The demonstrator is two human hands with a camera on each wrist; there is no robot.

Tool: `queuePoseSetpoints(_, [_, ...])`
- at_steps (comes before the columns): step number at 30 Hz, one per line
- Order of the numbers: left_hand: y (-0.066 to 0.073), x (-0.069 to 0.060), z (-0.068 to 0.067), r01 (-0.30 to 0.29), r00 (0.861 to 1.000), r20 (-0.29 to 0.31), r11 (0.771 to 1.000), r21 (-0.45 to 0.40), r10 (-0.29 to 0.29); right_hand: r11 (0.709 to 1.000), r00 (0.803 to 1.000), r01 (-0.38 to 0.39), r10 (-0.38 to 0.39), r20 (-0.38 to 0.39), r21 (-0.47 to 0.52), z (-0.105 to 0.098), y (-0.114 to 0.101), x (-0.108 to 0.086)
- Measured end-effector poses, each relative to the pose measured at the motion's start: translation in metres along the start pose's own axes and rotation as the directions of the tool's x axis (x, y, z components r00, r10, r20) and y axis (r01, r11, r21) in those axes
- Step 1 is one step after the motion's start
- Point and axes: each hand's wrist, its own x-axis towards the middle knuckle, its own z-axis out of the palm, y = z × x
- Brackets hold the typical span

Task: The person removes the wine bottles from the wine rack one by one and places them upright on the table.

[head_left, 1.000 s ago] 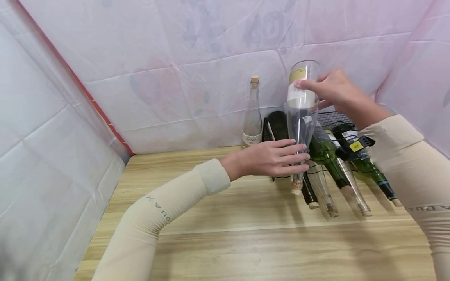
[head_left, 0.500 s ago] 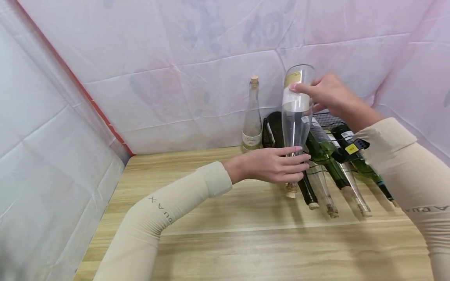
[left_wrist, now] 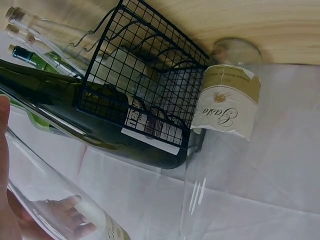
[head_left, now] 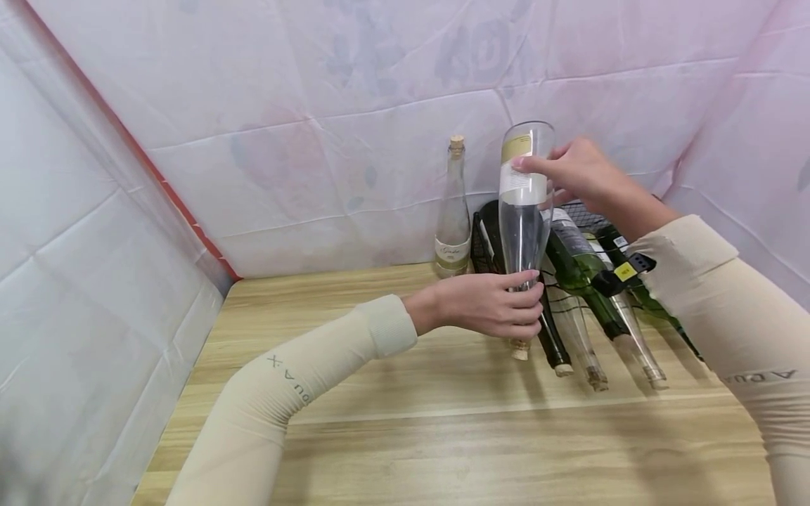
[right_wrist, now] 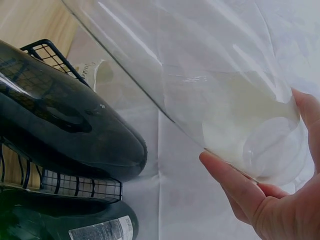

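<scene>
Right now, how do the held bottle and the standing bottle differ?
Pose: the held bottle points neck down, base up; the standing bottle is upright, neck up.
Support: the left hand and right hand hold the held bottle; the standing bottle rests on the table, untouched.
Label: gold band above white on the held bottle, below it on the standing bottle.
Shared: clear glass, corked.

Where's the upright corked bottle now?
In the head view, the upright bottle stands just right of centre at the table's back edge, left of the wire rack and the clear bottle held by the left hand and right hand.
</scene>
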Motion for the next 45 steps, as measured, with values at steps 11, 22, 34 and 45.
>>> queuePoseSetpoints(11, [0.003,0.001,0.001,-0.022,1.000,0.020,0.999,0.030,0.021,0.999,1.000,-0.006,0.006,0.005,0.034,0.005,-0.001,0.000])
queuePoseSetpoints(22, [0.005,-0.002,0.003,0.005,0.995,-0.097,1.000,-0.001,-0.005,0.999,1.000,-0.030,0.030,0.004,0.027,-0.004,-0.008,0.001])
queuePoseSetpoints(34, [-0.006,-0.006,-0.012,0.116,0.934,-0.340,0.993,-0.005,-0.111,0.999,0.999,-0.023,0.022,0.025,0.037,-0.011,0.000,0.002])
queuePoseSetpoints(45, [-0.016,-0.014,-0.018,0.174,0.846,-0.499,0.982,-0.073,-0.187,0.999,1.000,-0.017,0.015,0.027,0.048,-0.014,0.006,0.004])
